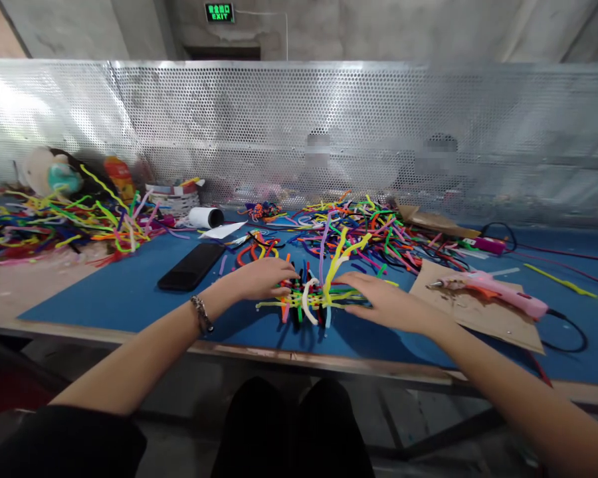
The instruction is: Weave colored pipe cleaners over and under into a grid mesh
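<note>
A woven piece made of pipe cleaners [295, 299] lies on the blue mat near the table's front edge. Yellow-green strands run sideways through it, crossed by several short coloured strands. A white pipe cleaner [307, 300] curves over its middle, and tall yellow pipe cleaners [335, 262] stand up from its right part. My left hand [265, 279] grips the left side, fingers on the far edge and thumb nearer me. At the right side my right hand [376, 300] has thumb and fingers around the strands. The fingertips' exact contact is partly hidden.
Loose pipe cleaners heap up behind the piece [359, 229] and at the far left [94, 222]. A black phone [191, 267] lies left. On cardboard [428, 282] at right rests a pink glue gun [503, 292] with its cord. A perforated metal panel [259, 126] closes off the back.
</note>
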Demonstrator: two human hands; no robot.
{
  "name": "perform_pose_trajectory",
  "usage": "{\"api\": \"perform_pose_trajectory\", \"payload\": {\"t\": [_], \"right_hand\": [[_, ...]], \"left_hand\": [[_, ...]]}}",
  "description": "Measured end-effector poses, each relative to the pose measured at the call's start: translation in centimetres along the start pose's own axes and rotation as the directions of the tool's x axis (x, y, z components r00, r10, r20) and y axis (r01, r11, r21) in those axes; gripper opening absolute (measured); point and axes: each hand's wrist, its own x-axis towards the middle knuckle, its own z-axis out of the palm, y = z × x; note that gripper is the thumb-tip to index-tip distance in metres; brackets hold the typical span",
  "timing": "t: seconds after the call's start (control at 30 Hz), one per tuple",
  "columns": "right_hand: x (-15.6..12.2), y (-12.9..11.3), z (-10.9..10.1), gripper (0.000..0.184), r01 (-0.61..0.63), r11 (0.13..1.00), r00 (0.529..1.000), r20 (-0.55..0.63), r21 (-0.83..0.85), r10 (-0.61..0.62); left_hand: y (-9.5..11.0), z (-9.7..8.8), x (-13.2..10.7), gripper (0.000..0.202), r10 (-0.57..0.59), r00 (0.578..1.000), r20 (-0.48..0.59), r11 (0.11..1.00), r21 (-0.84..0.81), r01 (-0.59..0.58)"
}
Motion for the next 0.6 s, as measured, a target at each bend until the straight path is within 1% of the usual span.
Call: {"api": "perform_pose_trajectory", "payload": {"t": [0.1, 0.17, 0.27, 0.33, 0.4, 0.53, 0.6], "right_hand": [[0.8, -0.2, 0.6, 0.042, 0.006, 0.999, 1.000, 0.010, -0.050, -0.005], [1.4, -0.3, 1.0, 0.043, 0.007, 0.999, 0.999, 0.050, -0.052, -0.005], [2.1, -0.3, 1.4, 0.036, 0.019, 1.000, 0.995, 0.100, -0.006, -0.018], [2.3, -0.1, 1.6, 0.033, 0.018, 0.999, 0.994, 0.106, 0.027, -0.021], [2.4, 0.0, 1.6, 0.031, 0.023, 0.998, 0.994, 0.108, 0.057, -0.029], [2.4, 0.2, 1.5, 0.030, 0.054, 0.992, 0.993, 0.094, 0.115, -0.065], [2.4, 0.2, 1.6, 0.029, 0.066, 0.990, 0.993, 0.089, 0.122, -0.077]], "left_hand": [[0.2, -0.6, -0.2, 0.031, -0.017, 0.999, -0.027, 0.999, -0.047, 0.016], [0.7, -0.8, -0.3, 0.034, -0.015, 1.000, -0.012, 0.998, -0.067, 0.015], [1.8, -0.8, -0.3, 0.039, 0.030, 0.996, 0.089, 0.996, -0.090, -0.022], [2.4, -0.6, -0.3, 0.038, 0.034, 0.988, 0.153, 0.996, -0.083, -0.021], [2.7, -0.4, -0.3, 0.035, 0.025, 0.983, 0.179, 0.997, -0.075, -0.012], [2.2, -0.2, -0.4, 0.034, 0.096, 0.985, 0.146, 0.981, -0.184, -0.068], [1.8, -0.1, -0.5, 0.035, 0.106, 0.985, 0.136, 0.970, -0.230, -0.073]]}}
